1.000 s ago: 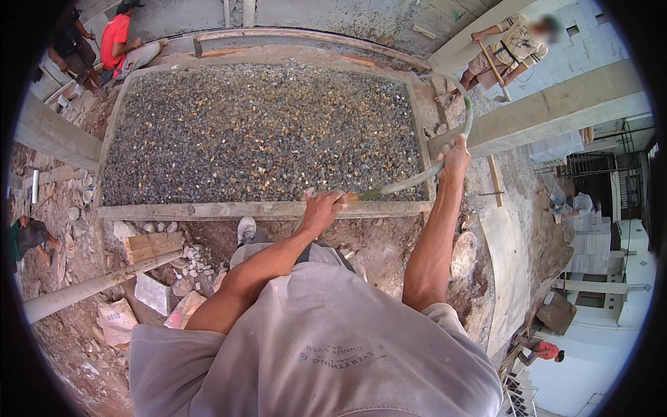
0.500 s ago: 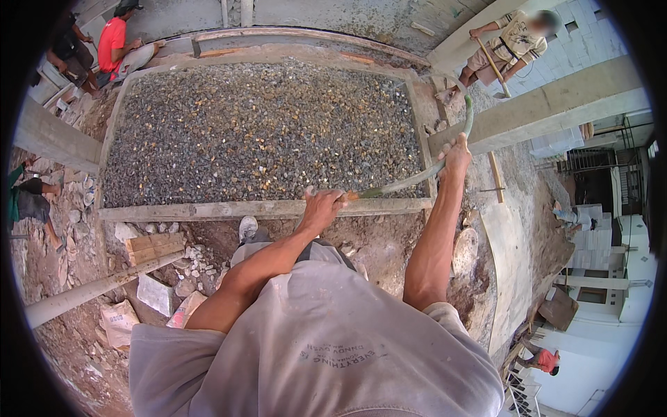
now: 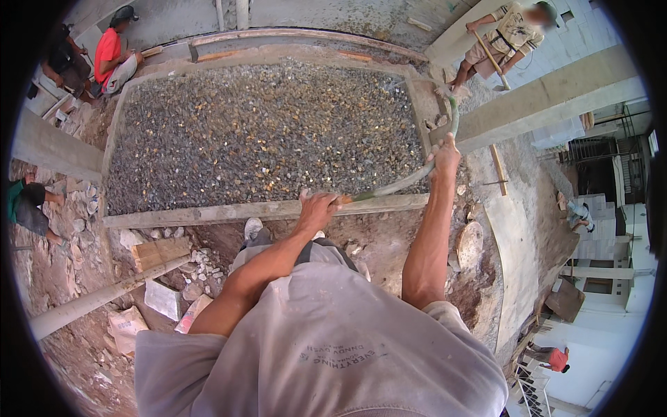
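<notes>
A bendy grey-green hose (image 3: 403,183) runs between my two hands along the near side of a bed of wet-looking gravel (image 3: 271,132). My left hand (image 3: 319,210) is closed round the hose beside its orange part, over the bed's near concrete rim (image 3: 271,212). To the right and farther forward, my right hand (image 3: 445,153) grips the same hose near the bed's right edge. Beyond that hand the hose curves up and away toward the far right corner. The hose end at my left hand is mostly hidden by the fingers.
A concrete column (image 3: 542,104) stands at right, another (image 3: 59,146) at left. A person with a long-handled tool (image 3: 490,57) stands far right; others crouch at far left. Near left lie a pole (image 3: 111,295), wooden boards (image 3: 161,251), sacks (image 3: 127,330) and rubble.
My right hand has moved slightly left with the hose, and the hose's far curve has shifted left too. My left hand keeps its hold. The view has shifted a little.
</notes>
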